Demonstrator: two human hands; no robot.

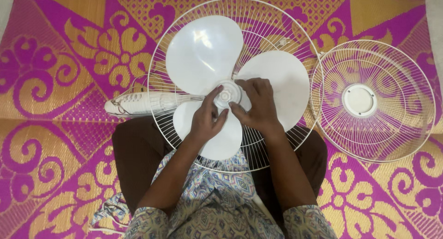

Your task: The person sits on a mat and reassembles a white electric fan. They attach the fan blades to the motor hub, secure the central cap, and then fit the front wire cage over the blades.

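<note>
At frame centre, both hands meet on the fan hub (224, 95).
Left hand (206, 120) and right hand (258, 104) pinch it narrowly, white blades (203, 52) spreading around their fingers.

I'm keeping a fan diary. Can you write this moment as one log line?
left hand: on fan hub | right hand: on hub | blades: in back grille | front grille: on mat

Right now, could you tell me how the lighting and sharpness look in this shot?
Head view: soft, even light with only faint shadows under the left hand and right hand; the white fan blades look bright and nearly washed out; the woven mat stays sharp, without visible motion blur.
</note>
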